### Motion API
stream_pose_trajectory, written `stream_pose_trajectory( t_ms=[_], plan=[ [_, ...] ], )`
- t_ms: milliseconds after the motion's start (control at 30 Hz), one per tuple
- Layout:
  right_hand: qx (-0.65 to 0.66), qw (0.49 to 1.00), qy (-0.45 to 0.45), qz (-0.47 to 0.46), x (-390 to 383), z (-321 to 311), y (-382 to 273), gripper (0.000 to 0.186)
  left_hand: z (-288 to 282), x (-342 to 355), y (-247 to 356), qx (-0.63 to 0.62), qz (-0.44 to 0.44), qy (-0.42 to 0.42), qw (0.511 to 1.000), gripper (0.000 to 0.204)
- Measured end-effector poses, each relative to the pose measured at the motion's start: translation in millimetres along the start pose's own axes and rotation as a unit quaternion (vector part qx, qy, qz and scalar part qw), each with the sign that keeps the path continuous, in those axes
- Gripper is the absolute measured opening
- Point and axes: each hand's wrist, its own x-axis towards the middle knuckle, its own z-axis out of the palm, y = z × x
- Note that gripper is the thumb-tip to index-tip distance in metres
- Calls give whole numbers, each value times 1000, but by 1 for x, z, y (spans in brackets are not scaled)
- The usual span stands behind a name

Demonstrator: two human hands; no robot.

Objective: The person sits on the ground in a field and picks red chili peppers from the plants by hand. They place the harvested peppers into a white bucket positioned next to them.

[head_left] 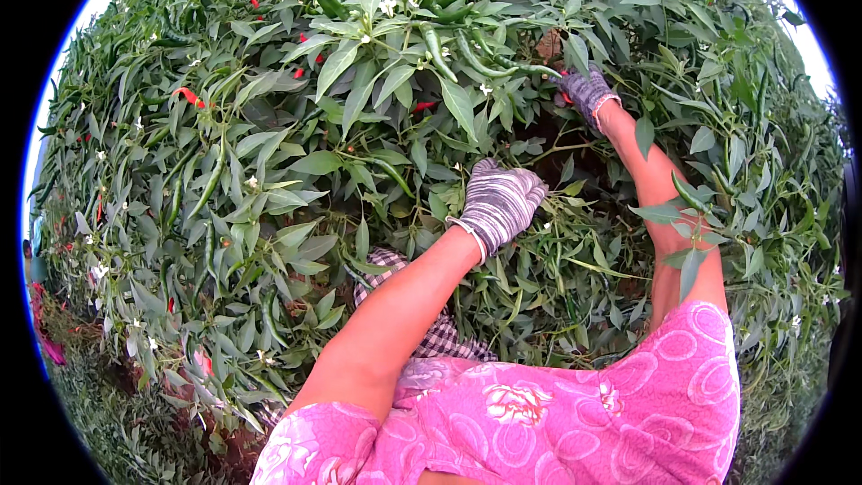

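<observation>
My left hand [498, 198], in a striped knit glove, is curled closed among the stems and leaves [566, 216] near the middle; what it holds, if anything, is hidden. My right hand [585, 96], gloved too, reaches higher to the right, fingers bent beside a red chili [563, 99] and a long green chili [478, 58]; its grip is partly hidden. A dark gap in the foliage shows between the hands. Checked cloth [444, 341] lies below my left forearm, partly behind it.
Dense chili plants [251, 135] with green and red fruits and white flowers surround both arms. Leafy branches [687, 233] hang across my right forearm. Some reddish soil [224, 445] shows at lower left. My pink patterned clothing fills the lower edge.
</observation>
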Motion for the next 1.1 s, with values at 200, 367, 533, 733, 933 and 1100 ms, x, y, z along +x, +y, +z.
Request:
stream_pose_trajectory(
  t_ms=[200, 367, 533, 733, 933, 1100],
  plan=[
    [271, 936, -211, 76, -33, -15, -36, 18, 1, -4, -4, -3, -5, 8, 1000, 26],
    [261, 930, -238, -99, -56, -17, -51, 27, 3, -6, -6, 3, -4, 40, 999, 26],
    [329, 924, -190, 48, -83, -27, -56, 26, 2, -2, 0, 6, -8, 22, 1000, 23],
    [277, 949, 142, -53, -29, -23, -1, 40, 3, -5, -2, 11, -14, 13, 1000, 25],
    [-118, 936, 266, -200, -11, -37, -98, 54, 3, -5, -6, 5, -22, 13, 1000, 25],
    [-234, 943, 184, -146, 29, -35, -138, 37, -4, 0, 0, -5, -32, -17, 999, 27]
  ],
)
